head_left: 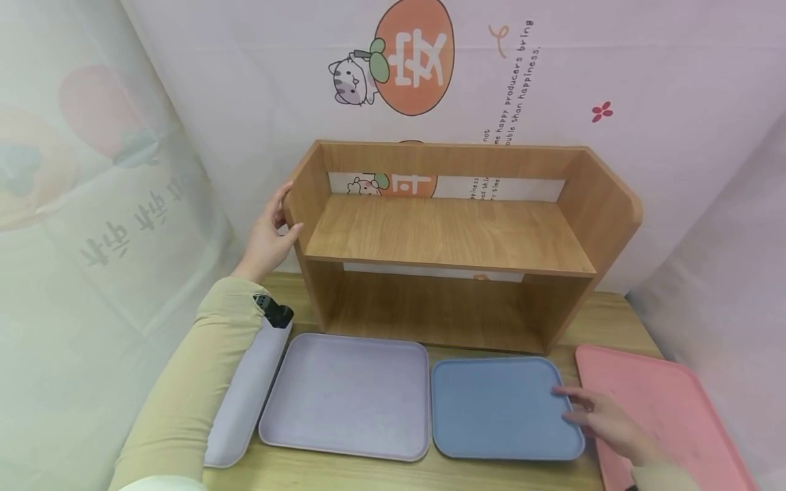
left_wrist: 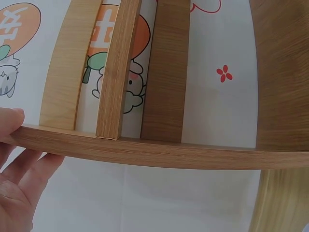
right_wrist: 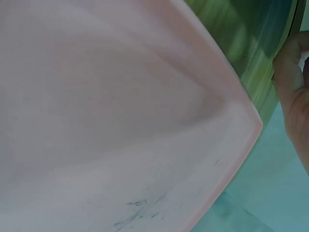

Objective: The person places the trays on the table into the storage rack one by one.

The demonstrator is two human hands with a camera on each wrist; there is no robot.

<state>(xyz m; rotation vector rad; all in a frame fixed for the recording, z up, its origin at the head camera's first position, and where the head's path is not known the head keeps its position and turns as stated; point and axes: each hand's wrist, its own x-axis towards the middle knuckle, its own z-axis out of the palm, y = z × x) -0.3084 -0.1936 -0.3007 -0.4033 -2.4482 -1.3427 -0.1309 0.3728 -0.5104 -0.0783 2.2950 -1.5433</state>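
Observation:
A two-tier wooden shelf (head_left: 451, 235) stands upright at the back of the table. My left hand (head_left: 268, 235) grips its left side panel; in the left wrist view, the thumb lies on one side of the panel (left_wrist: 159, 153) and the other fingers on the opposite side. At the right end of the blue tray (head_left: 500, 409), my right hand (head_left: 608, 419) has its fingertips over the rim, the fingers loosely bent. Whether they touch the tray is unclear. In the right wrist view only part of that hand (right_wrist: 295, 92) shows, at the right edge.
A pale lavender tray (head_left: 350, 395) lies left of the blue one, in front of the shelf. Further left, a long whitish tray (head_left: 245, 402) is partly under my left arm. A pink tray (head_left: 663, 409) lies at the right. Printed cloth (head_left: 258, 88) hangs behind and on both sides.

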